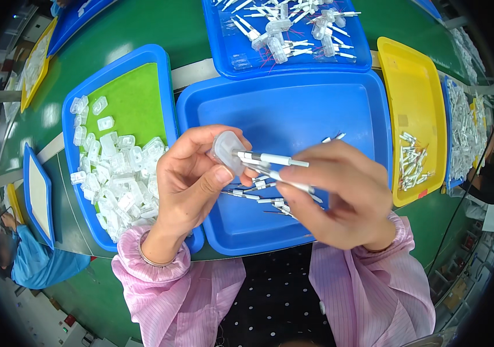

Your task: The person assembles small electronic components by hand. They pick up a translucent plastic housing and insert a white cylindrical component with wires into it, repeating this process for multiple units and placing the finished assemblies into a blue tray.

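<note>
Over the middle blue tray, my left hand grips a rounded, translucent plastic housing between thumb and fingers. My right hand pinches thin white tube-like parts with dark metal-looking sections. Their left ends reach the housing's face; whether they sit inside it I cannot tell. More white tube parts lie in the tray beneath my hands, partly hidden by them. At my left, many clear plastic housings are heaped in another blue tray.
A far blue tray holds clear housings with white tubes and red wires. On the right stands a yellow tray with a small pile of white parts. A person in a blue garment is at the far left.
</note>
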### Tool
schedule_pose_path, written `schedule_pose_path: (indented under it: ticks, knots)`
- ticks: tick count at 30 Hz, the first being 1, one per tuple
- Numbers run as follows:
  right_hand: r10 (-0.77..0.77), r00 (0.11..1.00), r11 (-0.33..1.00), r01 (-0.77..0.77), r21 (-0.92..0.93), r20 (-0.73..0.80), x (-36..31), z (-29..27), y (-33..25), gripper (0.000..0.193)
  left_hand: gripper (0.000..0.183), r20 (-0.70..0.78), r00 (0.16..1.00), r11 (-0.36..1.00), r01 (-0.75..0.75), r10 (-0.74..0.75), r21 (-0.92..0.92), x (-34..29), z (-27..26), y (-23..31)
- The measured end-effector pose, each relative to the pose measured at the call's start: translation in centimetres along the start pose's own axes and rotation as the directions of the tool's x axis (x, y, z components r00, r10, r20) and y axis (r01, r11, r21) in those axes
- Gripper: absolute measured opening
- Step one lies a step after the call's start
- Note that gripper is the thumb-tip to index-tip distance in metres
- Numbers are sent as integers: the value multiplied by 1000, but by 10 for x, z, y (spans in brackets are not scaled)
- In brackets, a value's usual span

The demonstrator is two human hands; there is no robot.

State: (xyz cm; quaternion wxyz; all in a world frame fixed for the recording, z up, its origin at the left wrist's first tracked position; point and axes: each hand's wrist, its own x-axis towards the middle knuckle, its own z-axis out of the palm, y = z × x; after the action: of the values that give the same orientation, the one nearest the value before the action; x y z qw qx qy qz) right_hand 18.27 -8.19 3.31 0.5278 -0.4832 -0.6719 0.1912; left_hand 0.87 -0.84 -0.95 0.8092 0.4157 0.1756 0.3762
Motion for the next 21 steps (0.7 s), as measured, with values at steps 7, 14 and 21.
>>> schedule_pose_path:
  ticks: [7,14,21]
  knots:
    - [555,830,657,-480,582,58,-13,19,15,13,30,-9,996,991,92,-93,-99,0,2,-5]
    - [290,955,915,-257,310,-63,-10,25,19,9,26,36,999,999,-5,3,49,-1,-4,-9]
    - [292,950,943,-267,199,-110,-16,31,16,7,32,115,978,920,-202,173,336,-5,-2,-9]
